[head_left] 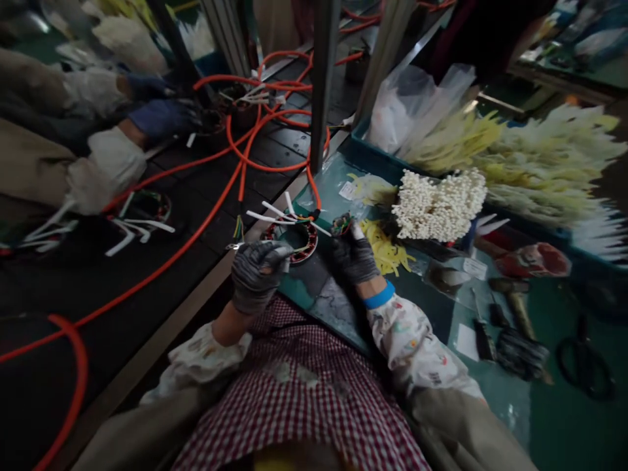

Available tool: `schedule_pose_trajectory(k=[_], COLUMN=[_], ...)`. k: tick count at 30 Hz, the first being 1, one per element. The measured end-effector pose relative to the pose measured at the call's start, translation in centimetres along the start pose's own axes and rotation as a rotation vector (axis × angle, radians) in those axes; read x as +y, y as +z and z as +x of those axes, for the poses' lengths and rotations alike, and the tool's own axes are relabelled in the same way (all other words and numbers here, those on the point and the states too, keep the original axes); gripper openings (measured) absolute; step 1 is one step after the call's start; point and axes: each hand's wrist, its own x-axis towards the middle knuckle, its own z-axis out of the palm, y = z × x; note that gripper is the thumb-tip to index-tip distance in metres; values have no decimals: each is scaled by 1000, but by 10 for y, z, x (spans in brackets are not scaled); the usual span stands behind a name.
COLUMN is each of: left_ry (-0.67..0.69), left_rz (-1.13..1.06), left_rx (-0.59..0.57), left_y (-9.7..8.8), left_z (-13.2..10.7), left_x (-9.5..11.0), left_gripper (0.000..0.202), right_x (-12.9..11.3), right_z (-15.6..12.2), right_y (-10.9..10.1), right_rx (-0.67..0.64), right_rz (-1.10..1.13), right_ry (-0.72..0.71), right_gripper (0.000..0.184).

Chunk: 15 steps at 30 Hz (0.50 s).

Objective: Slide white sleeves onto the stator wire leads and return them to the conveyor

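Note:
Both my hands wear dark grey gloves. My left hand is closed around the near rim of a round wound coil ring with red windings and white sleeved leads sticking up. On the ring's right side, my right hand pinches a small bundle of coloured wires. The ring rests at the edge of a green work surface in front of my checked apron.
Orange cables loop over a dark conveyor on the left, where another person's gloved hands work. A bunch of white sleeves, yellow pieces, bins of white and yellow tubing, scissors and hand tools lie to the right.

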Motion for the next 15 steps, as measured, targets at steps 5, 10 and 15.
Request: schedule_pose_trajectory(k=[5,10,15], left_ry=[9,53,44], left_rz=[-62,-131,-171], left_rx=[-201,-301,-297], left_y=[14,6,-1], left_z=[-2,-2,-1], left_x=[-15,-20,-21], left_gripper=[25,32,34], right_x=[-6,-9,-9], right_z=[-3,-5,-7], right_y=[-1,-6,-4], right_rx=[64,62,59], right_rz=[64,-23,-67], right_ry=[83,61,64], right_gripper=[39,32,35])
